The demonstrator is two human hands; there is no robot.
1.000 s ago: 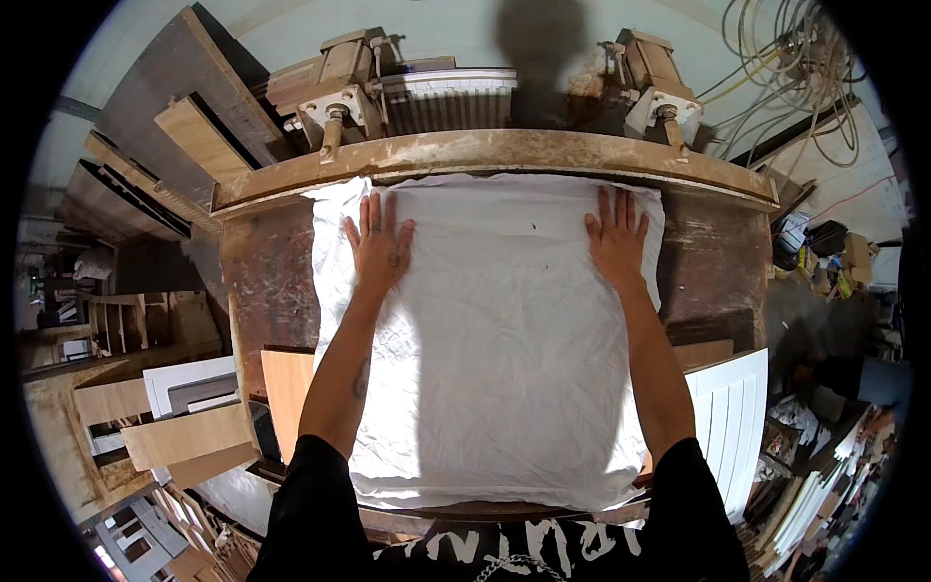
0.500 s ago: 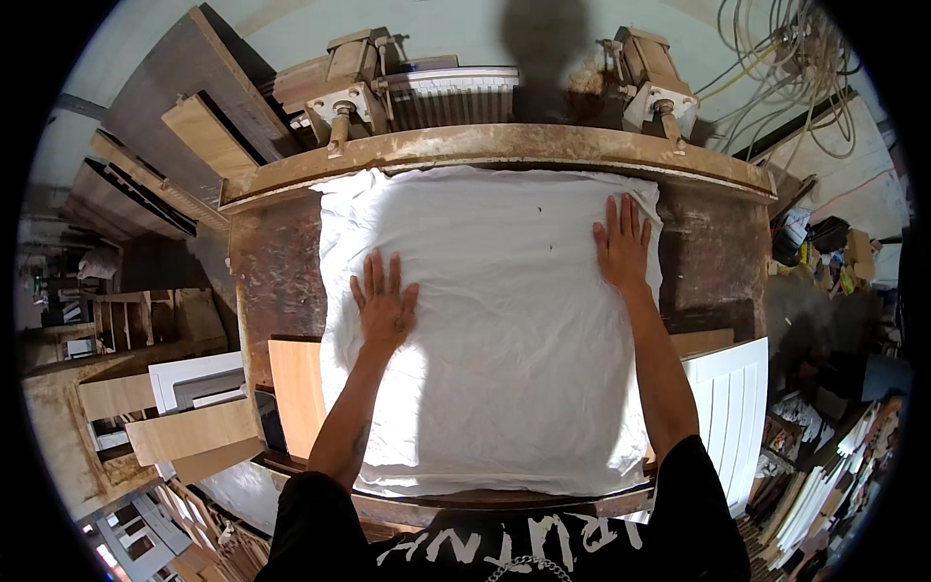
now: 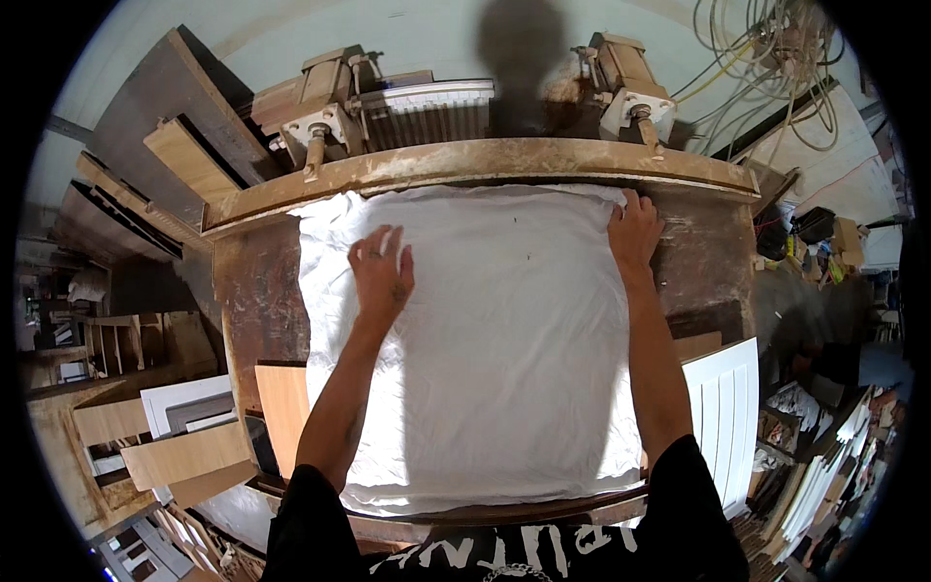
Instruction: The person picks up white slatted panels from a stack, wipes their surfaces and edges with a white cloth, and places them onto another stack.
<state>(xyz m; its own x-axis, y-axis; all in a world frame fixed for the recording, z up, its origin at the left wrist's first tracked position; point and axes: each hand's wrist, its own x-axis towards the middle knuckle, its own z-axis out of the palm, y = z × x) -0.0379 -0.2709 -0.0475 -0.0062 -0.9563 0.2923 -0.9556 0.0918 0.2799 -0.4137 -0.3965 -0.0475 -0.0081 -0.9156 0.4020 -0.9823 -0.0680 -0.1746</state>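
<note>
A white cloth (image 3: 504, 359) lies spread over the dark worn tabletop (image 3: 257, 276), its surface slightly wrinkled with two tiny dark specks near the far side. My left hand (image 3: 382, 272) hovers just over the cloth's left half, fingers apart and loosely bent, with nothing in them. At the far right corner, my right hand (image 3: 633, 231) has its fingers curled in on the cloth's edge, closed on the fabric. Bright light falls on the cloth's left strip and lower right edge.
A wooden beam (image 3: 475, 160) runs along the table's far edge, with two metal cylinders (image 3: 325, 92) behind it. A wood panel (image 3: 281, 407) sits left of the cloth, a white grooved panel (image 3: 722, 422) right. Hoses (image 3: 776, 68) hang far right. Boards lean at far left.
My left hand has lifted from lying flat, its fingers now bent. My right hand has moved from flat on the cloth to the far right corner, its fingers curling there. The view has shifted slightly.
</note>
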